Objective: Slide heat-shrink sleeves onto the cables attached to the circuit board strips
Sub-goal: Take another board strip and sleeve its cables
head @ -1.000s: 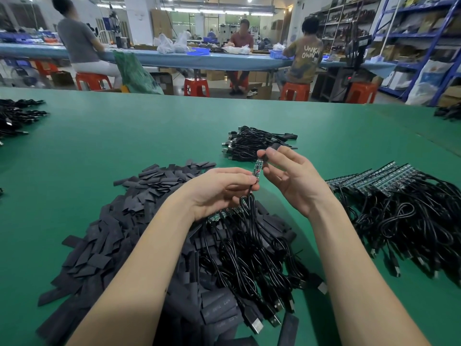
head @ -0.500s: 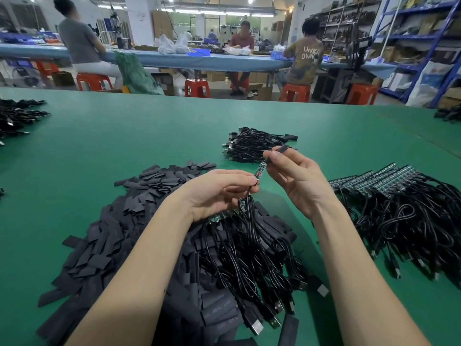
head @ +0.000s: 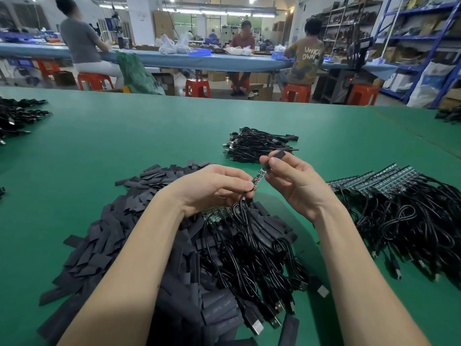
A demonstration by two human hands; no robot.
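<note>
You sit in electronics assembly workshop: long green worktable (head: 124, 136), seated workers (head: 305, 53) on orange stools (head: 198, 87), blue storage shelving (head: 424, 33).

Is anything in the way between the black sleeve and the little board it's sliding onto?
Nothing visible. The right hand pinches the sleeve right at the board's top end; the left hand holds its bottom end.

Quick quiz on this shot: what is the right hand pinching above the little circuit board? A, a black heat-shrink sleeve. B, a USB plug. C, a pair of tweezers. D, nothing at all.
A: the right hand pinches a black heat-shrink sleeve at the upper end of the circuit board strip, while the left hand holds the strip's lower end where the cable leaves it.
</note>
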